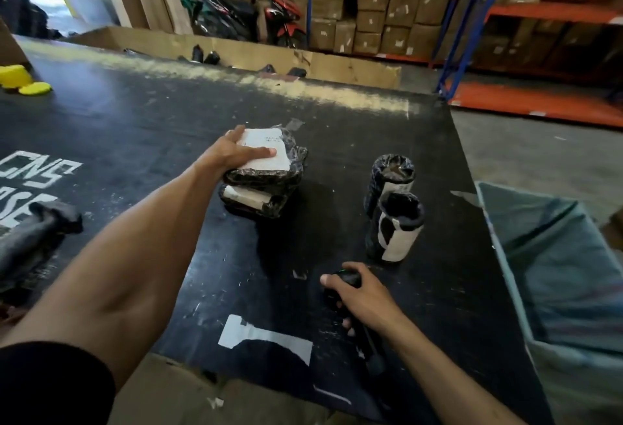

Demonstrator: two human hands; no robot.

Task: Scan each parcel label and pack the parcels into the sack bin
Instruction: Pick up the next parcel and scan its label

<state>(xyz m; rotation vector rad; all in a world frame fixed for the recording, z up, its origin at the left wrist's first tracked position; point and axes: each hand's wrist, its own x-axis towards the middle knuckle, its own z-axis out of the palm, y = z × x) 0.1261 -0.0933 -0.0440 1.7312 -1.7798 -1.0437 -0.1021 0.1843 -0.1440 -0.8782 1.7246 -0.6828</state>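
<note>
Two flat parcels in black plastic with white labels lie stacked mid-table: the top parcel [269, 158] rests on the lower parcel [256, 200]. My left hand [232, 151] grips the top parcel's left edge, thumb across its label. To the right stand two upright cylindrical parcels, the far one [391, 178] behind the near one [396, 229], both black with white labels. My right hand [362, 294] holds a black handheld scanner [344, 286] near the table's front, in front of the cylinders. The green sack bin [556, 256] is open at the table's right side.
The black table [135, 127] has white lettering at left. A dark wrapped parcel [33, 239] lies at its left edge, yellow objects [20, 78] at far left. A cardboard bin [236, 50] with dark parcels stands behind. Shelving with cartons [404, 13] and a motorbike [283, 13] fill the background.
</note>
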